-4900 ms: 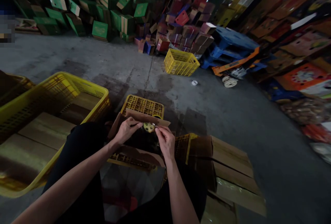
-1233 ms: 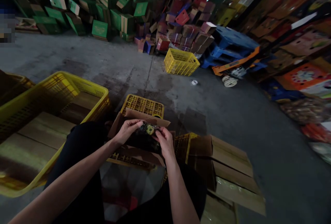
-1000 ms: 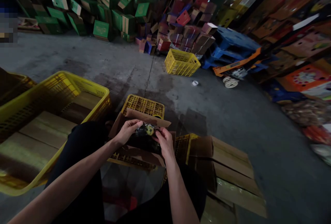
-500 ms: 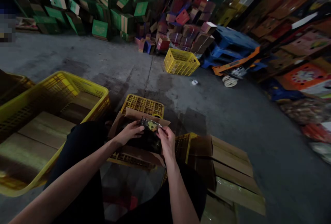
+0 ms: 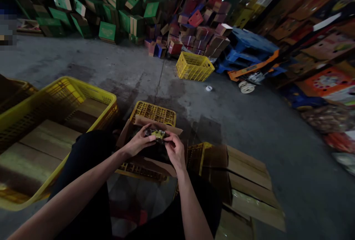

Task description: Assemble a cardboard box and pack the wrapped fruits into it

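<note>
My left hand (image 5: 139, 142) grips one end of a small shiny plastic packet (image 5: 158, 134), which has a yellow-green face with dark spots. Its other end is pinched between the fingers of my right hand (image 5: 175, 150). The packet is held just above an open cardboard box (image 5: 158, 165) with its flaps spread. Inside, the box is too dark for me to make out what it contains. A yellow slatted crate (image 5: 154, 111) supports the box between my knees.
To the left, a big yellow crate (image 5: 113, 101) holds closed cartons. Open-flapped cardboard boxes (image 5: 248, 164) stand by my right knee. Farther off are a yellow basket (image 5: 195, 66), blue pallets (image 5: 251, 44), an orange pallet jack (image 5: 253, 65) and heaped green cartons (image 5: 107, 31).
My hands have drawn closer together, the right one moving left. The packet has shifted slightly left and looks more bunched than the flatter, stretched shape before.
</note>
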### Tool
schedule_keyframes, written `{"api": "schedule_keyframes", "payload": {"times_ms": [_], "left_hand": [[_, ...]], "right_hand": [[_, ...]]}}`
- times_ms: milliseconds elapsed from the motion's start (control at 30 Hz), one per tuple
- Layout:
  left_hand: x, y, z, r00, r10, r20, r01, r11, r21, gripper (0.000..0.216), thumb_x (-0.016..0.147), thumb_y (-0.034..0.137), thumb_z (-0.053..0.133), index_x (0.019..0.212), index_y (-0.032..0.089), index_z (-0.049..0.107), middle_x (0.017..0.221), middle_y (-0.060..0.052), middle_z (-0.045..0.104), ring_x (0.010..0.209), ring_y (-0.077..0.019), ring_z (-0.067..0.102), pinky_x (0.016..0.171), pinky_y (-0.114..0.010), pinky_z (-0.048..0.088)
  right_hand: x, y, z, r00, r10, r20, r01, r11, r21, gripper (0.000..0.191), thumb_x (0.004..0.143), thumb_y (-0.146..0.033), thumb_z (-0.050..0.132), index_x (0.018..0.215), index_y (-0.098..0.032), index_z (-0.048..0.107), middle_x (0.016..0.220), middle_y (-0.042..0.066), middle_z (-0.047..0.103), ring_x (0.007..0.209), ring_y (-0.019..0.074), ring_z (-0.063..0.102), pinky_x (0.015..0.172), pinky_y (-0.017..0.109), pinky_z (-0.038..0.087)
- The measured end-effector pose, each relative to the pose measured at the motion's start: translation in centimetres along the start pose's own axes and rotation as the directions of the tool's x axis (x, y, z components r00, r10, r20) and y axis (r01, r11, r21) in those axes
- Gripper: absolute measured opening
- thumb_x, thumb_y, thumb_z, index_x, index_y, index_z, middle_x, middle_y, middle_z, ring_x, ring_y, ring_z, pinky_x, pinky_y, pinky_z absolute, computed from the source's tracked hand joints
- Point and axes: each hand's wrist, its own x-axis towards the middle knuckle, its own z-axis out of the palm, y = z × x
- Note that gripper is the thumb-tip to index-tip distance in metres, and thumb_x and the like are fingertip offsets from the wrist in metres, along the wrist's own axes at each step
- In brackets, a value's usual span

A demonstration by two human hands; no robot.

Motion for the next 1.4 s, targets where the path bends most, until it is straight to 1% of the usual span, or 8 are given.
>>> {"api": "schedule_keyframes", "payload": {"times_ms": [167, 333, 433, 567, 767, 1000, 1200, 1400], "left_hand": [[0.2, 0.1, -0.2, 0.998, -0.006, -0.070, 0.009, 0.999, 0.033, 0.067, 0.071, 0.030, 0.089, 0.130, 0.021, 0.057, 0.119, -0.010, 0.066, 0.102, -0.0224, 0.066, 0.088, -0.036, 0.055], [0.6, 0.1, -0.4, 0.996, 0.051, -0.075, -0.051, 0.999, 0.008, 0.070, 0.069, 0.023, 0.089, 0.132, 0.025, 0.058, 0.124, -0.008, 0.065, 0.101, -0.0192, 0.066, 0.087, -0.032, 0.054], [0.7, 0.0, -0.6, 0.995, 0.072, -0.062, -0.072, 0.997, 0.012, 0.083, 0.069, 0.021, 0.089, 0.142, 0.029, 0.051, 0.125, -0.007, 0.065, 0.101, -0.0194, 0.067, 0.089, -0.032, 0.054], [0.6, -0.1, -0.8, 0.993, 0.112, -0.029, -0.111, 0.993, 0.043, 0.097, 0.069, 0.019, 0.088, 0.152, 0.031, 0.039, 0.128, -0.007, 0.066, 0.105, -0.0205, 0.066, 0.094, -0.035, 0.051], [0.5, -0.1, -0.8, 0.987, 0.134, 0.088, -0.147, 0.975, 0.165, 0.092, 0.064, 0.017, 0.090, 0.146, 0.024, 0.050, 0.129, -0.008, 0.067, 0.119, -0.0267, 0.061, 0.108, -0.040, 0.042], [0.4, 0.3, -0.4, 1.000, 0.024, 0.010, -0.025, 0.997, 0.079, 0.068, 0.068, 0.026, 0.090, 0.130, 0.026, 0.061, 0.120, -0.008, 0.068, 0.110, -0.0266, 0.065, 0.094, -0.043, 0.054], [0.4, 0.1, -0.5, 1.000, -0.017, 0.004, 0.017, 0.999, 0.041, 0.058, 0.070, 0.034, 0.090, 0.121, 0.023, 0.064, 0.116, -0.009, 0.069, 0.101, -0.0242, 0.068, 0.088, -0.039, 0.055], [0.3, -0.3, -0.6, 0.997, -0.078, 0.005, 0.078, 0.997, 0.012, 0.061, 0.075, 0.041, 0.086, 0.128, 0.024, 0.060, 0.123, -0.011, 0.067, 0.100, -0.0240, 0.070, 0.088, -0.039, 0.056]], "right_hand": [[-0.1, -0.7, 0.1, 0.997, -0.052, 0.055, 0.057, 0.995, -0.081, 0.023, 0.082, -0.014, 0.051, 0.087, -0.026, 0.070, 0.135, 0.005, 0.063, 0.128, 0.0239, 0.058, 0.103, 0.039, 0.048], [0.1, -0.6, 0.0, 0.996, 0.082, -0.020, -0.078, 0.986, 0.146, 0.031, 0.084, -0.022, 0.054, 0.112, -0.027, 0.066, 0.144, 0.004, 0.057, 0.134, 0.0250, 0.053, 0.107, 0.041, 0.046], [0.2, -0.1, 0.1, 0.971, 0.236, -0.034, -0.217, 0.934, 0.282, 0.036, 0.086, -0.036, 0.060, 0.121, -0.028, 0.063, 0.133, 0.005, 0.065, 0.124, 0.0262, 0.060, 0.098, 0.040, 0.053], [0.1, 0.6, 0.3, 0.927, 0.374, -0.024, -0.350, 0.888, 0.298, 0.036, 0.080, -0.048, 0.072, 0.108, -0.025, 0.070, 0.105, 0.005, 0.074, 0.101, 0.0259, 0.068, 0.085, 0.037, 0.058], [0.2, 1.1, 0.1, 0.937, 0.325, -0.129, -0.292, 0.930, 0.223, 0.033, 0.077, -0.048, 0.075, 0.098, -0.023, 0.074, 0.097, 0.005, 0.075, 0.091, 0.0240, 0.069, 0.082, 0.035, 0.057], [0.1, 1.3, 0.1, 0.965, 0.240, -0.109, -0.220, 0.961, 0.169, 0.028, 0.082, -0.045, 0.071, 0.100, -0.024, 0.072, 0.096, 0.004, 0.074, 0.089, 0.0227, 0.069, 0.084, 0.035, 0.055], [0.2, 1.0, 0.3, 0.939, 0.321, -0.124, -0.281, 0.923, 0.262, 0.033, 0.076, -0.049, 0.075, 0.097, -0.024, 0.072, 0.094, 0.004, 0.074, 0.088, 0.0243, 0.069, 0.080, 0.037, 0.058], [0.1, 0.9, 0.7, 0.927, 0.367, -0.080, -0.314, 0.873, 0.373, 0.035, 0.075, -0.050, 0.077, 0.098, -0.024, 0.071, 0.089, 0.003, 0.073, 0.082, 0.0227, 0.069, 0.077, 0.038, 0.059]]}}
